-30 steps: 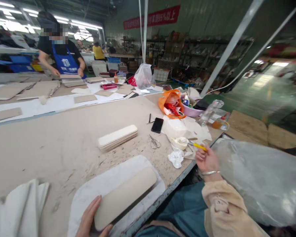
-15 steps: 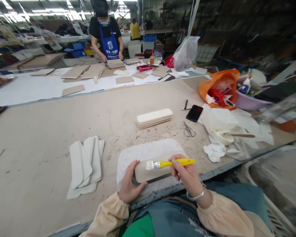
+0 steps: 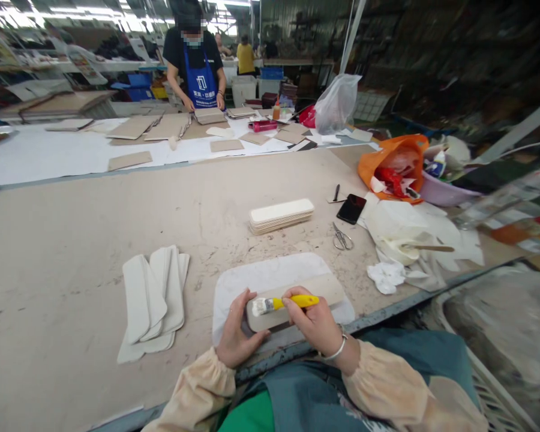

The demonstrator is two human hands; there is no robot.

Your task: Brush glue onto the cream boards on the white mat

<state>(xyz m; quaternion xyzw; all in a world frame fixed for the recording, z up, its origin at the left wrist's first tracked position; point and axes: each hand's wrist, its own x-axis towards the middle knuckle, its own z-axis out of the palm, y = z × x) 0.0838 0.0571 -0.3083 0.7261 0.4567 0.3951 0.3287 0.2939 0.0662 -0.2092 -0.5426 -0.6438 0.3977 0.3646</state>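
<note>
My right hand [image 3: 314, 324] grips a yellow-handled paintbrush [image 3: 279, 303] whose white-coated bristles are over the left end of a long beige panel [image 3: 327, 289] with rounded ends. Around that panel's left end, my left hand [image 3: 234, 336] curls with thumb on the near side and fingers on the far side. A white rounded sheet [image 3: 270, 267] lies beneath the panel on the table. To the left is a fanned pile of pale rounded strips [image 3: 155, 300]. Beyond the sheet stands a neat stack of similar strips [image 3: 281, 215].
Scissors [image 3: 342, 237] and a phone [image 3: 351, 209] lie to the right. Near them are a bowl of white paste [image 3: 398, 251] with a stick in it, crumpled white paper [image 3: 386, 276] and an orange bag [image 3: 369, 165]. Across the table, a person in a blue apron [image 3: 201, 81] handles boards.
My right hand has moved the brush leftward along the panel, toward its left end. My left hand keeps its hold. The camera view has shifted slightly.
</note>
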